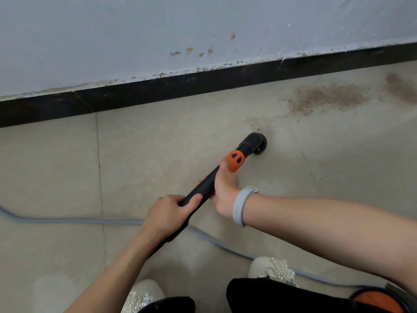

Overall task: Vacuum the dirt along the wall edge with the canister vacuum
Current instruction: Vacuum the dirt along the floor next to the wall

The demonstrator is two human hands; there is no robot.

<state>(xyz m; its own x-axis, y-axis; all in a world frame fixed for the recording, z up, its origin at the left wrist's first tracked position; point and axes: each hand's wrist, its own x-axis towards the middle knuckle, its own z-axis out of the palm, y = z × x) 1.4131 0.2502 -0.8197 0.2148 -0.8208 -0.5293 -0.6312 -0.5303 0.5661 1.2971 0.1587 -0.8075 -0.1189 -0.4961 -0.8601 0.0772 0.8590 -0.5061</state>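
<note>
A black vacuum wand point(206, 185) with an orange collar point(235, 161) slants from bottom left to upper right. Its round brush nozzle point(259, 144) touches the beige tiled floor. My left hand point(168, 214) grips the lower part of the wand. My right hand point(225, 188), with a grey band on its wrist, grips the wand just below the orange collar. Brown dirt point(327, 98) lies scattered on the floor to the upper right of the nozzle, near the black skirting point(158, 89). A thinner patch of dirt point(257, 123) sits just beyond the nozzle.
A white scuffed wall point(135, 37) rises above the skirting. A grey cable point(67, 220) runs across the floor under my arms. My two pale shoes point(270, 269) stand at the bottom. An orange and black part of the vacuum canister point(379, 301) shows at the bottom right.
</note>
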